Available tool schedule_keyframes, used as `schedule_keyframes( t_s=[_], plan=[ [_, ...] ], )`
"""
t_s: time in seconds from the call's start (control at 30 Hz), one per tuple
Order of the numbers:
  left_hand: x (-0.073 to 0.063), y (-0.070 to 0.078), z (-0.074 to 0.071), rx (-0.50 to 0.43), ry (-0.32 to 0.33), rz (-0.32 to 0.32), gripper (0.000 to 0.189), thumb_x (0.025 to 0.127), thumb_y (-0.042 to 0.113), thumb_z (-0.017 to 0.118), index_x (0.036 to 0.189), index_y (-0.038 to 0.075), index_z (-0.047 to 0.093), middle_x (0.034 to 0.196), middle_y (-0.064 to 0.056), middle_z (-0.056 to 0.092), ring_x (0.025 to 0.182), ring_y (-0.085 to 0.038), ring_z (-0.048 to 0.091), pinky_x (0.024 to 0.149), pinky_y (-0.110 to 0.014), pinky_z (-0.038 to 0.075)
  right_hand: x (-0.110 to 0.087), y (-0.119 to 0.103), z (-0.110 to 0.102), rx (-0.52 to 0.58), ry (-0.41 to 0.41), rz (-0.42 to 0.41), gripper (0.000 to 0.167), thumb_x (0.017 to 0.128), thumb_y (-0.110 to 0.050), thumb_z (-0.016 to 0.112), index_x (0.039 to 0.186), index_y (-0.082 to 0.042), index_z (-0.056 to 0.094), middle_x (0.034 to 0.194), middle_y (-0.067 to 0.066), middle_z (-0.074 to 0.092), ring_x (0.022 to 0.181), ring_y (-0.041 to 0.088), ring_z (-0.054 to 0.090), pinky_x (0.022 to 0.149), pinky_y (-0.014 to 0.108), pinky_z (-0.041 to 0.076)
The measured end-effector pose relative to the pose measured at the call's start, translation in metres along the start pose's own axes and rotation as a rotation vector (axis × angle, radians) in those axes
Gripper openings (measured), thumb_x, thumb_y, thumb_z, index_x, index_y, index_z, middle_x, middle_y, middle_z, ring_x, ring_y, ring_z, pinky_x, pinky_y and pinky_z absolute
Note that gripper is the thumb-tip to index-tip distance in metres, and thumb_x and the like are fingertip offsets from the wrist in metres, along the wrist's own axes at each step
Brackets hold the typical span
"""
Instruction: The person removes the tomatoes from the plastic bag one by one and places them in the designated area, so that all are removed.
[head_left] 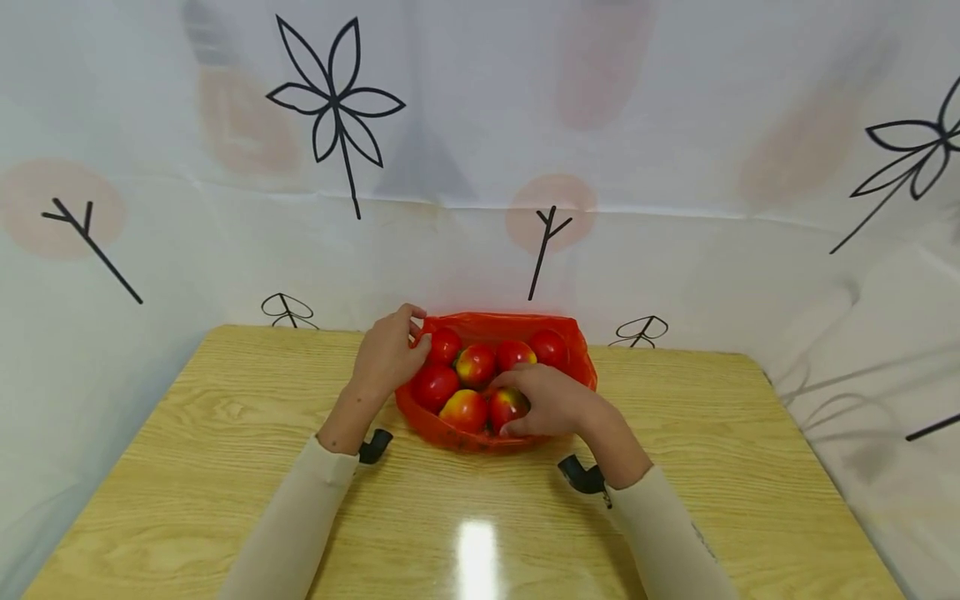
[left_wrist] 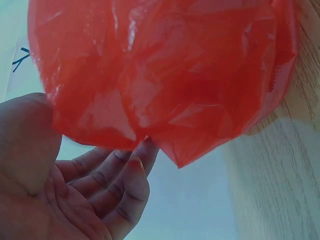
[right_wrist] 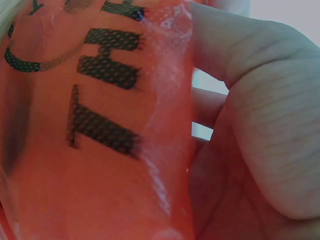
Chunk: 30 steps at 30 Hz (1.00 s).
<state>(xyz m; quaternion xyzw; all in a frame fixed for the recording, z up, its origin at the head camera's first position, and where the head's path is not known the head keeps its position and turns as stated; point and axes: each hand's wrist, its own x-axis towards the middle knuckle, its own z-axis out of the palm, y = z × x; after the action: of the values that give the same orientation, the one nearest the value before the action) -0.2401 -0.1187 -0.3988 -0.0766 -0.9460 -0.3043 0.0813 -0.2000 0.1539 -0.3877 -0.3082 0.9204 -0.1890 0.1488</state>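
A red plastic bag [head_left: 450,435] sits wide open at the back of the table, its rim folded low around several round fruits. Some fruits, such as the one at the front left [head_left: 436,387], are all red; others have yellow patches. My left hand [head_left: 388,350] holds the bag's left rim, thumb on the inner side and fingers outside. In the left wrist view the bag's corner [left_wrist: 200,100] hangs over the fingers. My right hand [head_left: 551,400] reaches over the right rim, fingers and thumb around a red-and-yellow apple [head_left: 507,408]. In the right wrist view, printed bag plastic [right_wrist: 110,190] hides the fingertips.
The wooden table [head_left: 225,467] has a light glare near its front. Right behind the bag hangs a white cloth [head_left: 465,258] with black plant drawings. Dark curved pieces [head_left: 581,475] stick out under both wrists.
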Motion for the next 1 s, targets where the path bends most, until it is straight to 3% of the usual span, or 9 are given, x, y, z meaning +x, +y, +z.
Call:
schedule_keyframes(
  t_s=[0.3,0.57,1.0],
  plan=[
    [-0.0015,0.0007,-0.0006,0.013,0.001,-0.003,0.037,0.099,0.022,0.069,0.132,0.005,0.063,0.104,-0.012,0.073,0.084,-0.028,0.067,0.074,-0.040,0.061,-0.0023,-0.0011,-0.0004,0.009,0.023,-0.014,0.052,0.085,-0.024,0.089,0.131,-0.014,0.068,0.129,0.000,0.067,0.123,0.026,0.059,0.104,0.048,0.054],
    [-0.0019,0.0001,-0.0031,0.004,-0.022,0.019,0.034,0.100,0.022,0.066,0.131,0.005,0.064,0.103,-0.010,0.073,0.083,-0.027,0.066,0.073,-0.039,0.060,-0.0024,0.0009,-0.0020,-0.013,0.082,-0.041,0.054,0.084,-0.030,0.089,0.131,-0.016,0.067,0.137,0.004,0.063,0.129,0.028,0.056,0.107,0.051,0.051],
    [-0.0016,-0.0010,-0.0028,0.008,-0.049,0.022,0.035,0.101,0.021,0.067,0.132,0.005,0.063,0.106,-0.011,0.073,0.086,-0.027,0.066,0.074,-0.040,0.060,-0.0087,0.0070,-0.0038,0.049,0.201,-0.116,0.056,0.082,-0.026,0.089,0.131,-0.013,0.066,0.124,0.000,0.057,0.118,0.022,0.056,0.099,0.044,0.054]
  ],
)
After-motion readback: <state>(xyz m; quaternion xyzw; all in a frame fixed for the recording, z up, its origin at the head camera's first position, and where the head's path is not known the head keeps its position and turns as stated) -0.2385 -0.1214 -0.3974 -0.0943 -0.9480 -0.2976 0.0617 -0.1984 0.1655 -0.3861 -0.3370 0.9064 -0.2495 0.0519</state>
